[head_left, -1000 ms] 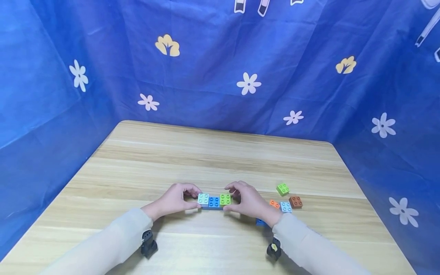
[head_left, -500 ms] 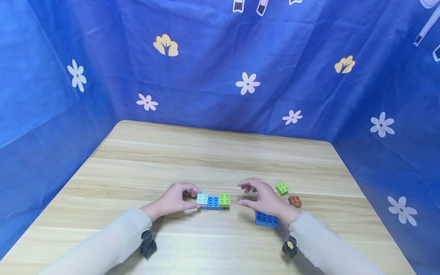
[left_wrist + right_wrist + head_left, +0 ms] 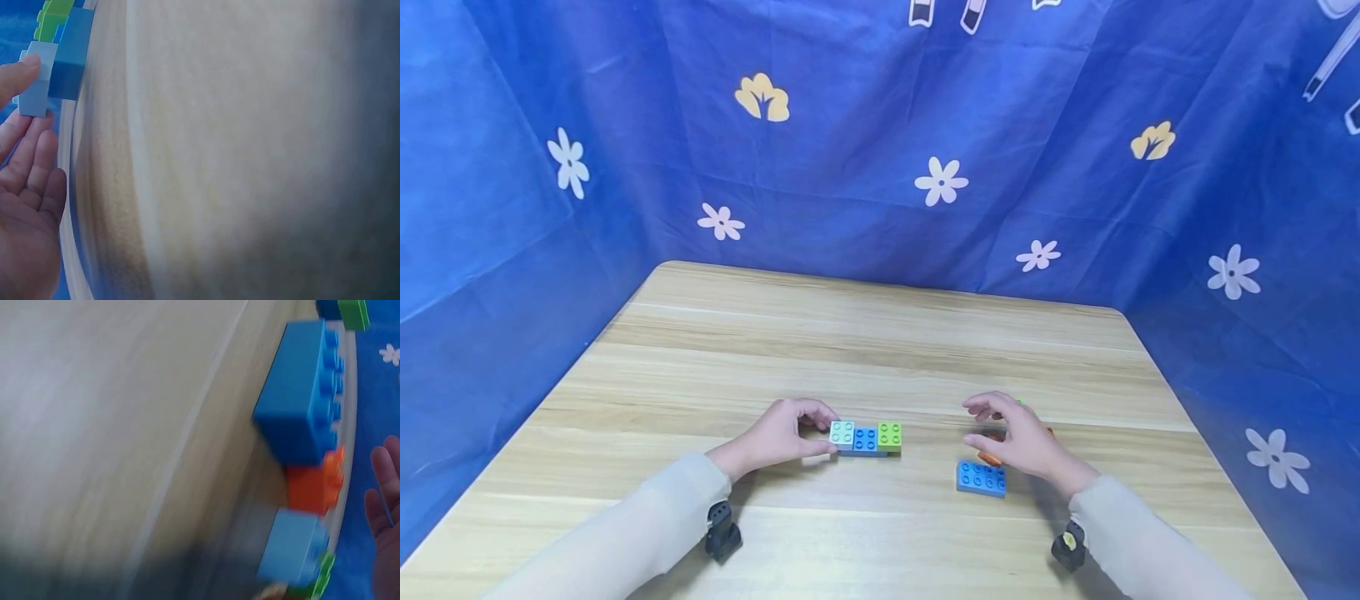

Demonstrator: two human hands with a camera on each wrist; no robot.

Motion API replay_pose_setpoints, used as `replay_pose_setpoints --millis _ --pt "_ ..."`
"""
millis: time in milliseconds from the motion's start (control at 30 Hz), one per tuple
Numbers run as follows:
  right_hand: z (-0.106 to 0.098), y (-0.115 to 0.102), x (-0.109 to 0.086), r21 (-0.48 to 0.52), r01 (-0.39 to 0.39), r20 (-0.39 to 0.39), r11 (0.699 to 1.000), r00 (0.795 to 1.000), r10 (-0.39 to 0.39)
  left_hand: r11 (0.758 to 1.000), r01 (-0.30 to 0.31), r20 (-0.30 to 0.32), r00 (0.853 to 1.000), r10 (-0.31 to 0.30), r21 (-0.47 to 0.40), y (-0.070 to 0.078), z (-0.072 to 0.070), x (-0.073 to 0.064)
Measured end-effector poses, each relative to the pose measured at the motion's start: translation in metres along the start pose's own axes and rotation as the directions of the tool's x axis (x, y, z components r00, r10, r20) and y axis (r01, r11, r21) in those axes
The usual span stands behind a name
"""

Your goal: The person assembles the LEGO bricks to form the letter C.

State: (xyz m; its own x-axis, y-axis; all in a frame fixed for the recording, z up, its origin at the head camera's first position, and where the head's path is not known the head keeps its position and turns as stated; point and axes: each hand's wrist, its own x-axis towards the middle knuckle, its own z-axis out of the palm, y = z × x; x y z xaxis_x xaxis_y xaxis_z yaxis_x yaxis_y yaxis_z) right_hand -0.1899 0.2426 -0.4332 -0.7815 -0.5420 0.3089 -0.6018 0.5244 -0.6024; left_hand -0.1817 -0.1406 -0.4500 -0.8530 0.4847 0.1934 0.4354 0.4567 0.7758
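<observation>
My left hand (image 3: pixel 786 433) pinches a pale blue brick (image 3: pixel 36 94) between thumb and fingertips. That brick tops the left end of a row, beside a small blue brick (image 3: pixel 865 438) and a lime green brick (image 3: pixel 890 437). A longer blue brick (image 3: pixel 72 56) lies beneath them; the green one overhangs its right end. My right hand (image 3: pixel 1018 437) hovers over loose bricks with nothing in its grasp, fingers relaxed and thumb apart. Near its thumb are a long blue brick (image 3: pixel 981 479) and an orange brick (image 3: pixel 306 487). Another light blue brick (image 3: pixel 290 547) shows in the right wrist view.
A loose green brick (image 3: pixel 322 578) stands behind the light blue one in the right wrist view. In the head view my right hand mostly covers that loose group. Blue printed cloth (image 3: pixel 865 125) surrounds the wooden table (image 3: pixel 850 333) at the back and sides.
My right hand has let go of the row's green end and moved right, over the loose bricks, uncovering the long blue brick. My left hand stays at the row.
</observation>
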Motion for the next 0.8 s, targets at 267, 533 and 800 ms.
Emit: replay_pose_setpoints --millis 267,533,800 --pt "-0.013 0.020 -0.019 -0.054 0.011 -0.073 0.998 0.997 -0.015 1.000 0.027 0.009 1.000 -0.027 -0.006 0.002 -0.001 -0.001" --pt "-0.029 0.036 -0.039 -0.102 -0.063 -0.104 0.993 0.993 0.052 1.000 0.015 0.009 1.000 -0.014 -0.008 0.003 -0.002 -0.002" --pt "-0.043 0.052 -0.055 -0.175 -0.081 -0.120 0.981 0.991 0.060 1.000 0.018 0.010 1.000 -0.018 -0.009 0.002 -0.001 -0.002"
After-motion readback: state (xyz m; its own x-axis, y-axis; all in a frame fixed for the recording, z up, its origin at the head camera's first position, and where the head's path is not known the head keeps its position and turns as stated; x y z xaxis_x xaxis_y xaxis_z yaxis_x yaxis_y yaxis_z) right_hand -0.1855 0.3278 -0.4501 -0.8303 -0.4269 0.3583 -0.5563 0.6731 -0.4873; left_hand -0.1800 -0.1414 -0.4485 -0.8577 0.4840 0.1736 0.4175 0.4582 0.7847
